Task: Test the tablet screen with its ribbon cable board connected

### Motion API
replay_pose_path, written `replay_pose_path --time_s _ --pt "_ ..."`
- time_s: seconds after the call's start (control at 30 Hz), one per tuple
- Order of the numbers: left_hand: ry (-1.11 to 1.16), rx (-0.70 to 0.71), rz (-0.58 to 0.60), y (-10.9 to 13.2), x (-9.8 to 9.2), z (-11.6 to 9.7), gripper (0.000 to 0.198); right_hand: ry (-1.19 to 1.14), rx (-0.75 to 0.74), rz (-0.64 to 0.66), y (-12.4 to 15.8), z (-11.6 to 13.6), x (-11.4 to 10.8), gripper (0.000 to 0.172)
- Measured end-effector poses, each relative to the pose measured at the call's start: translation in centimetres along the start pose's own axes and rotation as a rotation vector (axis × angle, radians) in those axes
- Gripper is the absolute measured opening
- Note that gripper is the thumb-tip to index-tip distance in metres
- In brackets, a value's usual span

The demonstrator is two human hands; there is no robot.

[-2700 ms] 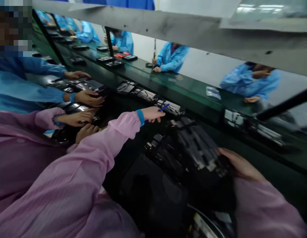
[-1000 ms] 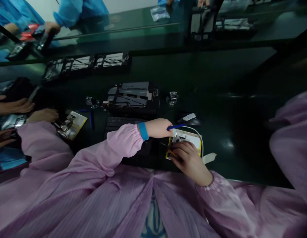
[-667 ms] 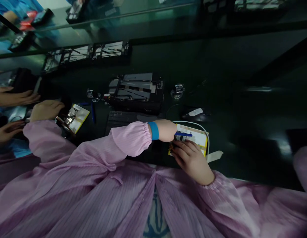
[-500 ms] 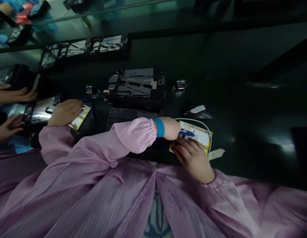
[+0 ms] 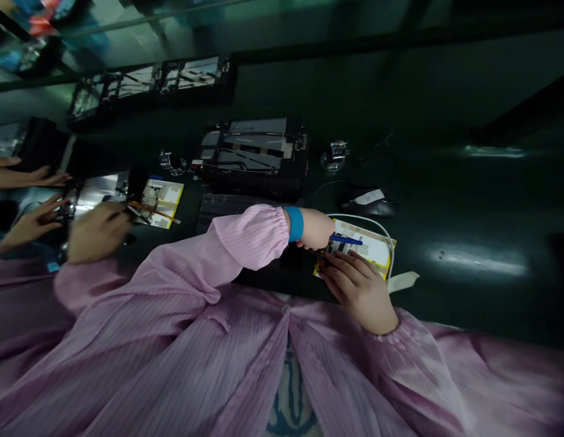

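My left hand (image 5: 317, 229), wearing a blue wristband, is closed around a blue pen-like stick (image 5: 348, 240); its fingertips are mostly hidden beneath it. The stick lies over a flat white panel with yellow edges (image 5: 376, 250), which has small electronic parts at its left end. My right hand (image 5: 361, 294) grips the panel's near left part, fingers bent over it and thumb low at the near edge. What lies right under the fingertips is hidden. A white cable (image 5: 370, 221) curves around the panel's far and right sides, and a pale strip (image 5: 404, 281) sticks out at the right.
Ahead lies an opened device (image 5: 259, 149) on a black block, with metal counters (image 5: 335, 156) beside it. A black mouse (image 5: 373, 203) carries a white label. At left, co-workers' hands (image 5: 100, 233) work near another yellow-edged panel (image 5: 168, 203). More opened devices (image 5: 195, 76) line the back.
A co-worker's hand at the left has pulled back from the other yellow-edged panel, uncovering it. My own hands have stayed almost in place; the view has shifted slightly.
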State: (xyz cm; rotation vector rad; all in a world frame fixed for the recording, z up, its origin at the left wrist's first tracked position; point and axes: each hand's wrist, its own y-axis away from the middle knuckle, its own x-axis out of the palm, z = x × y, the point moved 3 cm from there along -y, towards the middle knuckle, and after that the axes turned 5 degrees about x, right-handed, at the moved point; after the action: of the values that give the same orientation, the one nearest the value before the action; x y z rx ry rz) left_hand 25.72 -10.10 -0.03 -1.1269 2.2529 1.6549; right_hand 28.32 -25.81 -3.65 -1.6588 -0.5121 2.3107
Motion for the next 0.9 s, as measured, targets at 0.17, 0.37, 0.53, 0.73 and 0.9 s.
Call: replay_pose_path --time_s 0.17,0.37,0.53,0.73,0.9 --pt "-0.026 -0.007 -0.029 0.03 0.06 -0.12 0.027 -0.021 0.008 -0.003 0.06 -0.05 0.04 0.009" --pt "-0.072 0.016 -0.057 0.13 0.10 -0.35 0.028 -0.023 0.012 -0.002 0.14 -0.08 0.11 0.010" --pt "-0.133 0.007 -0.086 0.10 0.11 -0.50 0.026 0.017 -0.002 -0.012 -0.09 0.09 -0.08 0.009" --pt "-0.168 0.052 -0.155 -0.18 0.19 -0.71 0.030 0.007 0.014 -0.010 -0.17 0.12 -0.12 0.009" --pt "-0.108 0.052 -0.128 -0.27 0.28 -0.50 0.033 0.006 0.014 -0.008 -0.08 0.10 -0.11 0.008"
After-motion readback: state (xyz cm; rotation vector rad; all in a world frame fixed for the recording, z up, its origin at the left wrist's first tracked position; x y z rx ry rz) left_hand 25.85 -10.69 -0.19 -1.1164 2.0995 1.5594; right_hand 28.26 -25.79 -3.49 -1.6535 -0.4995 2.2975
